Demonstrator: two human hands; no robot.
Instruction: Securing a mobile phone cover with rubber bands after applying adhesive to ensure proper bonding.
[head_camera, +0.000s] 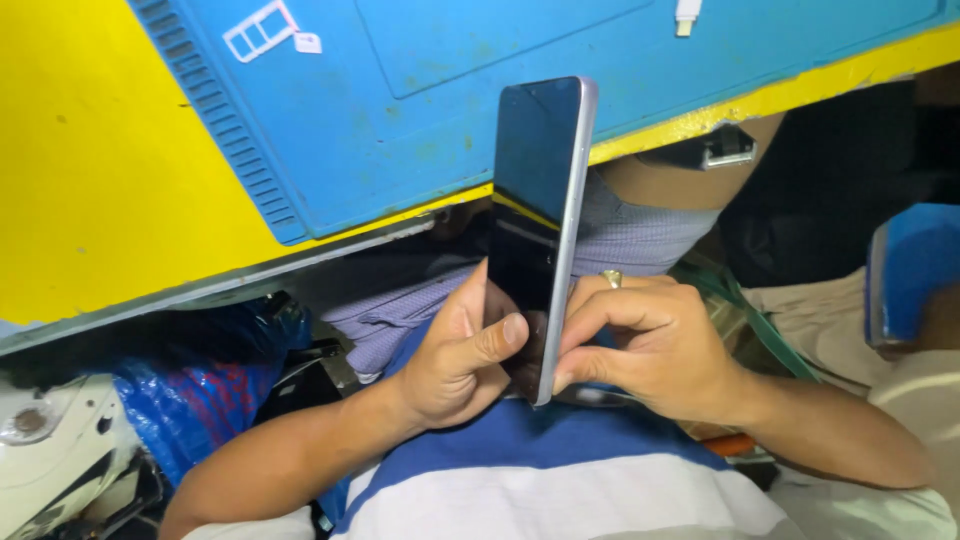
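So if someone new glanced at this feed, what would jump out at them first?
A dark-screened smartphone held upright at centre, edge toward the camera, gripped low by the left hand and the right hand, which wears a gold ring. Behind it lies a blue mat on a bright yellow table, filling the upper frame.

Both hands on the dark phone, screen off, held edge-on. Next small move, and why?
Probably tilt the dark-screened smartphone with silver frame flat toward the camera: it stands upright and edge-on, the left hand thumb on the glass, the right hand fingers along the side edge, so little of the screen shows.
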